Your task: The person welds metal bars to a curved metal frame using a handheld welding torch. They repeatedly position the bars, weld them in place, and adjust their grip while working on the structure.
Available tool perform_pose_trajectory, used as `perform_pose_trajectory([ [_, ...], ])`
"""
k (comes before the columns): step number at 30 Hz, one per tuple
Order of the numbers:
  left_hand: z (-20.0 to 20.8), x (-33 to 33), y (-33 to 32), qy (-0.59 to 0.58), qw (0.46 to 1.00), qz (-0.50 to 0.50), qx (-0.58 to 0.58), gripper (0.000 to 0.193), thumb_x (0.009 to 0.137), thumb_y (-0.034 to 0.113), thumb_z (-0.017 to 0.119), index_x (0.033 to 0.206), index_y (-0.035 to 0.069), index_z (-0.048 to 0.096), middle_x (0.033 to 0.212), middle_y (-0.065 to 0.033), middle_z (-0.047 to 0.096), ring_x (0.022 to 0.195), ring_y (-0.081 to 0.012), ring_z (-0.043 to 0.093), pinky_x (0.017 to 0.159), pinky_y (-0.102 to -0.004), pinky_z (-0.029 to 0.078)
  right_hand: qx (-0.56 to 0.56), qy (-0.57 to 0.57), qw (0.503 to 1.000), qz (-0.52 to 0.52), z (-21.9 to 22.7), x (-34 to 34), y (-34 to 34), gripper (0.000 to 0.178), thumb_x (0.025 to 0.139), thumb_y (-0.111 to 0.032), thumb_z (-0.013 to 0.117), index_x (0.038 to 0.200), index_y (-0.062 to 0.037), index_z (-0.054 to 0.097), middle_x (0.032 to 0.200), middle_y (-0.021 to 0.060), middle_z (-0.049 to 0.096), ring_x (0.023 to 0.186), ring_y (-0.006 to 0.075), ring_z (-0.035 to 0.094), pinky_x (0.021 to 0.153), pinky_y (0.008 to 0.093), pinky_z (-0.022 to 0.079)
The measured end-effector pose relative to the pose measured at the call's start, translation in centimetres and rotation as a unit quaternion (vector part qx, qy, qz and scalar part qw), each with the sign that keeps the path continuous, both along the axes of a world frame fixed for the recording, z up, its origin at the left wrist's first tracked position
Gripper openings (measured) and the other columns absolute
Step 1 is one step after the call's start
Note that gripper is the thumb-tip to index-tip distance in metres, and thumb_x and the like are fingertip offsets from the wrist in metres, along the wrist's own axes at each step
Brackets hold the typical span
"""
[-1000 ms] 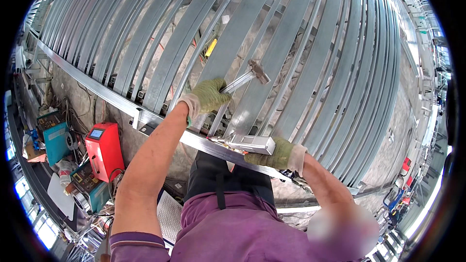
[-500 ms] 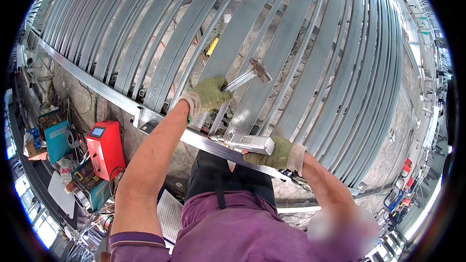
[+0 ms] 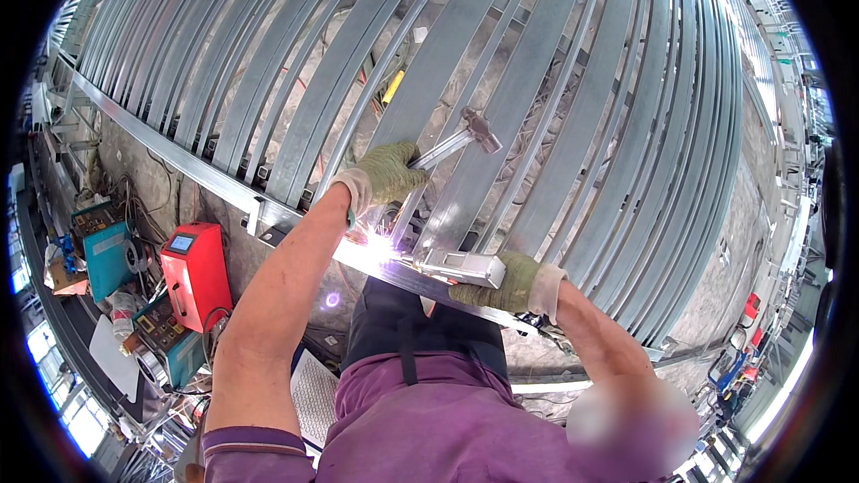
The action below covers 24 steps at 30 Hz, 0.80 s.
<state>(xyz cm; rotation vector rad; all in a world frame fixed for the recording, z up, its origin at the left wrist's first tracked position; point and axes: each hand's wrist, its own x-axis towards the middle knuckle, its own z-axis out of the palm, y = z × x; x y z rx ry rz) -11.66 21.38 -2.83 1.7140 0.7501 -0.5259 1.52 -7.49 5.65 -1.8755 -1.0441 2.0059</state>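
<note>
Steel frame (image 3: 523, 80): near-edge weld (image 3: 380, 248) lit, seemingly unfinished; my right grip (image 3: 510, 283) clasps the torch (image 3: 461, 266), my left grip (image 3: 386, 175) the hammer (image 3: 455, 142).

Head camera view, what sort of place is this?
Probably a metal fabrication workshop: long grey metal bars lie in rows, a dazzling white weld-like flash glares by a silver box-shaped hand tool, and a red boxy machine with a small screen stands left.

Dull metal hammer head (image 3: 481, 130) (glossy metal handle (image 3: 441, 150)); smooth metal slats (image 3: 535, 63); rough cloth gloves (image 3: 391, 172).
</note>
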Motion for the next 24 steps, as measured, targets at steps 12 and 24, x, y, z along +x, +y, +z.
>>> perform_pose_trajectory([
  [12,-1.1,-0.2,0.1,-0.006,1.000,-0.011,0.021,0.035,0.099,0.023,0.086,0.125,0.003,0.074,0.096,-0.0079,0.074,0.090,-0.0199,0.066,0.087,-0.0382,0.054,-0.005,0.019,0.999,-0.036,-0.3,-0.1,-0.8,0.057,0.100,-0.059,0.083,0.138,-0.0169,0.078,0.122,0.0119,0.084,0.117,0.0301,0.079,0.102,0.0399,0.060],
  [24,-1.0,0.1,0.2,0.008,1.000,-0.013,0.012,0.042,0.098,0.023,0.088,0.133,0.004,0.075,0.106,-0.0099,0.077,0.099,-0.0210,0.069,0.094,-0.0384,0.054,-0.019,0.010,1.000,-0.004,-1.3,0.1,-1.4,0.058,0.100,-0.041,0.090,0.145,-0.0090,0.075,0.134,0.0120,0.082,0.117,0.0175,0.076,0.103,0.0329,0.061],
])
